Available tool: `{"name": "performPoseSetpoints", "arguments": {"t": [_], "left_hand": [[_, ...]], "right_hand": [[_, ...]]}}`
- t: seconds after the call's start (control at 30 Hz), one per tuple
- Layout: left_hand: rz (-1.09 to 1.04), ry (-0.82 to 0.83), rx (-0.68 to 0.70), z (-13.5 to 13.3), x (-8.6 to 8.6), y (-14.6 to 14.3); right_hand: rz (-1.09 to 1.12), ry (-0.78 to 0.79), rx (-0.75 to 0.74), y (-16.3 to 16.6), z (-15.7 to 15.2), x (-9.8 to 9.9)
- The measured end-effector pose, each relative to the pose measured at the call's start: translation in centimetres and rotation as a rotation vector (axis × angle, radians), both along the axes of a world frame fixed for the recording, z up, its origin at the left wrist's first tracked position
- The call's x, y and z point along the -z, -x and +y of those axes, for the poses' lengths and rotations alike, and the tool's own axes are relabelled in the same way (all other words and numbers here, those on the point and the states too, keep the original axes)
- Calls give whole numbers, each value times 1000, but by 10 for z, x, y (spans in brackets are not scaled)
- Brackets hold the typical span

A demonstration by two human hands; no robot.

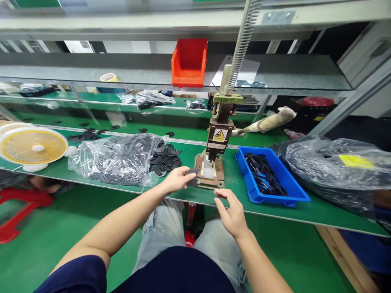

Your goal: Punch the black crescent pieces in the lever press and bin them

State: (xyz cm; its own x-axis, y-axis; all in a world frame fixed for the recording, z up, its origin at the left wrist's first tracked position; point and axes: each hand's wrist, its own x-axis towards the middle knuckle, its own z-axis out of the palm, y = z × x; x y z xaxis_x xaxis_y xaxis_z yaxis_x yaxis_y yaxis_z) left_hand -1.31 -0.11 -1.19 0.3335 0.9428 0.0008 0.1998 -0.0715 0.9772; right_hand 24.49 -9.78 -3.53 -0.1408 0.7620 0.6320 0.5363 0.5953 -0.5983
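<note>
Over the green worktop (317, 215), the left hand (177, 179) pinches a flat dark-grey piece (192, 182) at the brown metal lever press (217, 140); the right hand (232, 213) hovers nearby, loosely spread. A long grey shelf (137, 64) runs behind.

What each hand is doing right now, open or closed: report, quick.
Left hand: closed, pinching a dark flat piece at the press.
Right hand: open, fingers loosely bent, nothing visible in it.

2 hands (233, 215), 1 press (217, 135), 1 blu tray (273, 200), 1 red bin (187, 80), 1 tape rl (108, 79), 1 fan (38, 148)
</note>
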Motion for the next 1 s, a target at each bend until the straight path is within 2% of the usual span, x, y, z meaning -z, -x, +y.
{"name": "performPoseSetpoints", "arguments": {"t": [0.1, 0.17, 0.2, 0.33, 0.4, 0.47, 0.53, 0.6, 0.7, 0.8, 0.9, 1.0], "left_hand": [[357, -127, -238, 66, 10, 17], [613, -233, -310, 119, 5, 17], [671, -269, -330, 145, 0, 13], [679, -346, -366, 239, -29, -24], [661, -368, -360, 269, -36, -43], [647, -376, -346, 282, -33, -55], [639, -379, -338, 278, -20, -58], [631, -392, -332, 260, -3, -55], [609, -423, -326, 213, 25, -46], [506, -486, -328, 154, 49, -38], [416, -538, -345, 99, 65, -36], [407, -593, -363, 60, 74, -34]], "right_hand": [[1, 19, 38, -16, -6, 3], [-9, 42, 68, -29, -8, 5], [-16, 54, 90, -37, -9, 6], [-71, 75, 204, -73, -6, 3], [-106, 66, 258, -94, -3, -3], [-133, 60, 297, -116, 1, -11], [-162, 70, 325, -143, 9, -17], [-210, 107, 362, -176, 26, -20], [-346, 242, 394, -230, 69, -14], [-538, 364, 307, -272, 118, 3], [-664, 484, 184, -288, 154, 21], [-683, 663, 79, -285, 169, 28]]}}
